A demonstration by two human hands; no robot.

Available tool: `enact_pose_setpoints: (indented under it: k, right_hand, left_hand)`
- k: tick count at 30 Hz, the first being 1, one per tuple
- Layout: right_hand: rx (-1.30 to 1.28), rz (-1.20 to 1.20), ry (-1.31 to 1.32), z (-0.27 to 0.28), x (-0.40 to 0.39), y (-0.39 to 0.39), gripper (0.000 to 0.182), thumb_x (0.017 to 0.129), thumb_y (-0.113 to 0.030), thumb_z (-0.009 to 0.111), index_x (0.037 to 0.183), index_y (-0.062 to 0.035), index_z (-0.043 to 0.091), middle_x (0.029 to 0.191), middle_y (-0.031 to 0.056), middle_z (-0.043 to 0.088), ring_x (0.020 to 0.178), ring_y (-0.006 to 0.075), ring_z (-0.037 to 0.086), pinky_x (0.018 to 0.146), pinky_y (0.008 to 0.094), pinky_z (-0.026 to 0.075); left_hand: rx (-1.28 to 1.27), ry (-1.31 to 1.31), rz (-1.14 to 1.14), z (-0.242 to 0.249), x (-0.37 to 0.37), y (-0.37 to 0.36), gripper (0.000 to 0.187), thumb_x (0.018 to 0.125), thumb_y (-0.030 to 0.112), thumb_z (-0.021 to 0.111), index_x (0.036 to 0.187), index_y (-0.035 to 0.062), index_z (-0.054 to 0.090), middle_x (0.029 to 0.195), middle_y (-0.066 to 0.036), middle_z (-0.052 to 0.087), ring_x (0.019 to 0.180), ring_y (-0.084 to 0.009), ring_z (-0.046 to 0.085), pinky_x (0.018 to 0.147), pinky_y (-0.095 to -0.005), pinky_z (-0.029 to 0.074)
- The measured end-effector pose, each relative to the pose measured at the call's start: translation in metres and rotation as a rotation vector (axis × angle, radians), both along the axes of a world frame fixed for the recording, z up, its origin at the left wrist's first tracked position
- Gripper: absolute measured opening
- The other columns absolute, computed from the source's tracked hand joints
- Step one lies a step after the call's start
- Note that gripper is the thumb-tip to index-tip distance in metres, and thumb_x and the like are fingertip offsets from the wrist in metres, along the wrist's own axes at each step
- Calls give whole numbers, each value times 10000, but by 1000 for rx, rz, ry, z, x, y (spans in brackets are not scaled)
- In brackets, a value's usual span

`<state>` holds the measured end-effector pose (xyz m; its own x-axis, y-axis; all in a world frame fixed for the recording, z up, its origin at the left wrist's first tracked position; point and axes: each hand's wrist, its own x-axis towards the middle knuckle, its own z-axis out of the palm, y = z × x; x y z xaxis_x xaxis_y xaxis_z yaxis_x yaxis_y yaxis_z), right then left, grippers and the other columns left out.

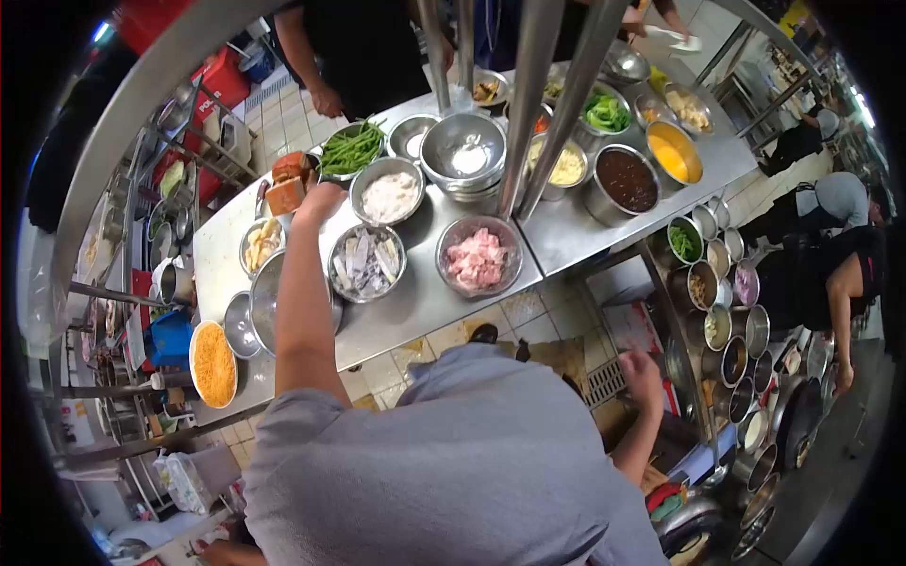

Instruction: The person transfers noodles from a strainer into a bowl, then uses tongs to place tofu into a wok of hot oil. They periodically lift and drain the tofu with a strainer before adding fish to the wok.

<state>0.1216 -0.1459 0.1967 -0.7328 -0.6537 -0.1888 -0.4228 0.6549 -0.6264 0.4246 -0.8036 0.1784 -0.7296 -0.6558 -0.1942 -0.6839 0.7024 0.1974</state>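
My left hand reaches across the steel table, beside a metal bowl of white powder and close to some orange-brown blocks. Its fingers are mostly hidden, so what they hold, if anything, does not show. Nearer to me, under the forearm's right side, stands a bowl of pale, powder-dusted strips. A bowl of pink raw meat pieces sits further right. My right hand hangs off the table at my right side, fingers loosely bent and somewhat apart, with nothing visible in it.
Green beans, stacked steel bowls, a pot of dark sauce and an oval dish of orange crumbs crowd the table. Steel posts rise from it. Co-workers stand across and at right, near several pots.
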Motion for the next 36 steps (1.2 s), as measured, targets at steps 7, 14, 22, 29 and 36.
enact_pose_setpoints:
  k: [7,14,22,29,36]
  right_hand:
    - [123,29,-221,17,9,-26,404,828,-160,521,1194,-7,440,833,78,582,772,121,533,738,251,420]
    - [161,138,-205,34,17,-56,448,780,-215,569,1182,-48,460,913,161,591,766,283,599,688,332,454]
    - [137,204,-194,20,28,-63,429,782,-248,558,1146,-34,481,992,180,571,896,307,559,777,362,438]
    - [31,-16,-190,-51,60,-7,417,798,-364,506,1090,-67,533,1008,181,571,931,339,531,797,396,421]
    - [-32,-1198,-475,-228,227,99,346,796,-312,440,969,-43,573,1027,173,557,928,326,531,782,416,422]
  left_hand:
    - [585,-245,361,84,-18,69,255,734,97,540,977,100,615,893,-88,629,732,-207,621,628,-318,501]
    - [296,-293,48,41,12,88,244,742,186,536,961,136,632,814,-95,637,648,-201,613,607,-318,486]
    - [137,-156,84,71,-9,129,313,696,249,617,987,133,605,893,-162,608,887,-303,560,772,-379,440]
    - [792,353,-306,147,-93,228,158,835,155,490,902,20,537,628,-14,509,550,-78,466,466,-201,357]
    - [1364,391,-701,98,-234,464,188,797,25,481,983,51,465,620,33,369,502,-24,333,433,-177,255]
